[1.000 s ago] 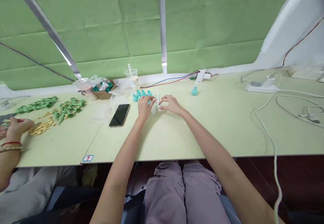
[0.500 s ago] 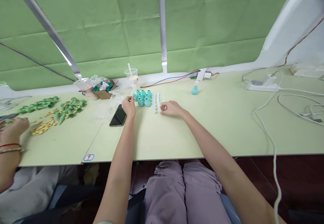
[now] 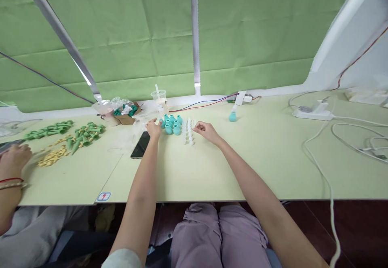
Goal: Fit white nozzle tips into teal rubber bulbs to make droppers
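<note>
My left hand [image 3: 154, 129] is at the left edge of a cluster of small teal squeeze bulbs [image 3: 176, 129], its curled fingers against the outermost teal bulb [image 3: 162, 123]. The bulbs stand close together with their round openings up. Right of them, small white plastic pieces [image 3: 190, 135] lie in rows running away from me. At the right side of these rows, my right hand [image 3: 206, 132] has thumb and forefinger pinched on what looks like one small white piece, mostly hidden by the fingertips. Farther right, one teal bulb with a white tip [image 3: 232, 116] stands alone.
A black phone [image 3: 140, 146] lies beside my left wrist, near a clear plastic bag [image 3: 121, 140]. Behind are a drink cup [image 3: 160, 100] and a small carton [image 3: 125, 118]. A co-worker's hand [image 3: 15, 159] is near green and yellow parts [image 3: 54, 155]. Right: power strip [image 3: 312, 114], white cables.
The view has tilted slightly up, so the table sits lower. My right hand has shifted away from me along the white rows, uncovering their near end. My left hand stays by the bulbs.
</note>
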The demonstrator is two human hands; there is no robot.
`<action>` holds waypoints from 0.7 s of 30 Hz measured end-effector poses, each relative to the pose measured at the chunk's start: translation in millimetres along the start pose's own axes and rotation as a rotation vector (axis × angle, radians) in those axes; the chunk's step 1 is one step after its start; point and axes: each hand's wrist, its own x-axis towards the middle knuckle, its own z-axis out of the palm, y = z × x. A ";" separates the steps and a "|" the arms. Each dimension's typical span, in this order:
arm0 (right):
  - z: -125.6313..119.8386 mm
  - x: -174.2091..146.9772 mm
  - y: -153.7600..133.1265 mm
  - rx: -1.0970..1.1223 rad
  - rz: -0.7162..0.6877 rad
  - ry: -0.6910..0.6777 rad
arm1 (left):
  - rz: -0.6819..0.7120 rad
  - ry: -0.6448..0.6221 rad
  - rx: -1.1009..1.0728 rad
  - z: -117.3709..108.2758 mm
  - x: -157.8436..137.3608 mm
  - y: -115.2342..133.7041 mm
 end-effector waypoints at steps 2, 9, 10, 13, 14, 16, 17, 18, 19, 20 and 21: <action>-0.4 0.8 1.4 0.041 -0.009 0.017 | 0.013 -0.068 0.036 2.3 10.2 0.5; 0.9 1.3 5.3 -0.037 0.008 0.046 | 0.117 0.054 -0.182 5.7 15.6 3.1; 1.0 1.0 4.5 -0.069 0.001 0.076 | 0.147 0.103 -0.238 3.3 12.6 7.2; 1.6 -1.4 -1.0 -0.175 -0.045 0.185 | 0.290 0.215 -0.276 -8.5 -4.1 28.6; 2.0 -2.7 -3.4 -0.204 -0.069 0.217 | 0.371 0.218 -0.246 -13.3 -12.5 37.9; 2.8 -5.6 -8.1 -0.247 -0.128 0.270 | 0.558 0.182 -0.142 -22.1 -33.0 56.4; 3.1 -6.9 -10.0 -0.264 -0.160 0.294 | 0.656 0.149 -0.078 -25.4 -44.5 64.3; 3.2 -7.9 -11.3 -0.284 -0.189 0.318 | 0.753 0.096 -0.009 -27.7 -56.1 70.7; 3.2 -8.5 -11.9 -0.308 -0.216 0.345 | 0.820 0.052 0.049 -28.8 -67.3 75.3; 2.9 -8.9 -11.7 -0.337 -0.241 0.372 | 0.861 0.016 0.091 -28.8 -77.6 78.1; 2.5 -8.9 -10.9 -0.367 -0.267 0.398 | 0.881 -0.012 0.121 -27.7 -86.5 79.1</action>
